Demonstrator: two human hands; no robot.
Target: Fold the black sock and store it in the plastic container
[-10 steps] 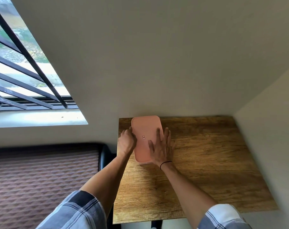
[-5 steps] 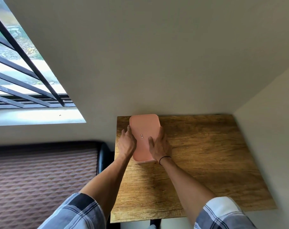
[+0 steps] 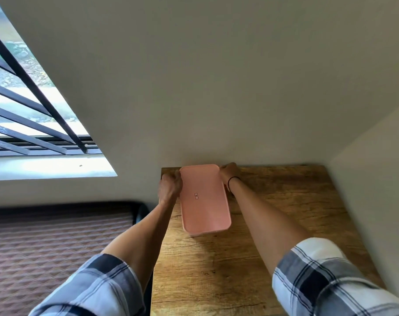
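We are looking down at a wooden table (image 3: 274, 236) that is standing in a corner, with pale walls (image 3: 216, 76) running along its far and right edges. At the upper left a barred window (image 3: 29, 106) is letting in daylight, and below it a dark quilted surface (image 3: 57, 242) is lying beside the table. Two plaid sleeves (image 3: 326, 281) are framing the lower edge of the view. On the far left part of the table the plastic container (image 3: 204, 198) is resting, long axis pointing away from us, its pink lid on and its far end nearly touching the wall. We are gripping it at that far end: the left hand (image 3: 170, 190) is curling against its left side, and the right hand (image 3: 228, 173) is cupping its far right corner, fingers bent around the rim. A thin dark band (image 3: 234, 180) is circling the right wrist. A small label (image 3: 196, 196) is sitting at the lid's centre. The black sock is not showing; we cannot tell whether it is inside.
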